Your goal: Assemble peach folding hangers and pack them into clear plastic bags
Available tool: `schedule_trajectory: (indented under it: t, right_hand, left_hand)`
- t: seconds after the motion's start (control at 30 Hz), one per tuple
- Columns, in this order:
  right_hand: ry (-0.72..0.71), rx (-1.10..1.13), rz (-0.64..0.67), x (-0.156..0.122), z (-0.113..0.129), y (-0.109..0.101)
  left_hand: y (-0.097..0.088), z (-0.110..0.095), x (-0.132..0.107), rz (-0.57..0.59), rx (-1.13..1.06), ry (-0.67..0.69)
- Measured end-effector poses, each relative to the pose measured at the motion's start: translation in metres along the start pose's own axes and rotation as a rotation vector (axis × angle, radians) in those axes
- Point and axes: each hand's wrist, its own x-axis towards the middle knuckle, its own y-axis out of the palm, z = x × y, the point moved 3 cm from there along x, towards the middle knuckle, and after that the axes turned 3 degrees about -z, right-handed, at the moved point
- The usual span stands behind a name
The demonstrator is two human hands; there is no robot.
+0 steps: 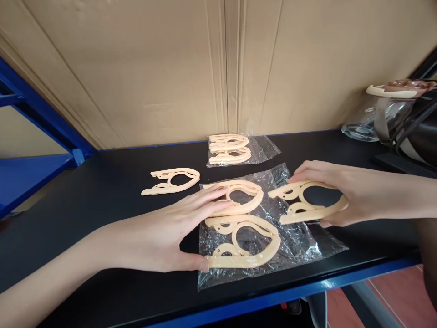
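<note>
My right hand (pixel 336 191) grips a cream plastic folding hanger (pixel 309 214) by its curved end, over the right part of a clear plastic bag (pixel 300 243). Inside this bag lie two more folded hangers (pixel 254 262), one above the other. My left hand (pixel 160 232) rests with fingers spread on the bag's left side. Its fingertips lie over the upper bagged hanger (pixel 249 207), and the thumb touches the lower one's left end. Beyond the left hand, a loose folded hanger (pixel 182 187) lies on the black shelf (pixel 102 196).
Another clear bag with several folded hangers (pixel 232 159) lies against the cardboard wall (pixel 136 68). At the back right are a glass vessel (pixel 362 132) with a brown and cream top, and a dark bulky object (pixel 423 123). A blue metal frame (pixel 44 109) edges the shelf.
</note>
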Motion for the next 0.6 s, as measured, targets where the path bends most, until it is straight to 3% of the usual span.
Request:
schedule_trajectory:
  t: [0.1,0.23,0.3,0.4,0.53,0.6]
  right_hand:
    - [-0.087,0.019,-0.006,0.0,0.016,0.003]
    - [-0.202,-0.063,-0.239,0.002,0.029,0.001]
    - [-0.215,-0.065,-0.285,0.004,0.03,0.001]
    - [-0.21,0.043,-0.18,0.006,0.031,0.006]
    - [-0.073,0.264,0.029,0.008,0.03,0.016]
    - [-0.085,0.231,-0.052,0.009,0.031,0.016]
  left_hand:
    - [0.001,-0.001,0.001,0.002,-0.013,0.01]
    - [0.001,0.002,0.001,0.002,-0.015,-0.02]
    - [0.001,0.003,0.002,-0.016,-0.019,-0.024]
    - [0.002,0.004,0.003,-0.047,-0.042,0.011]
    - [0.001,0.002,0.004,-0.037,-0.048,0.032]
    - [0.002,0.002,0.004,-0.02,-0.05,0.028]
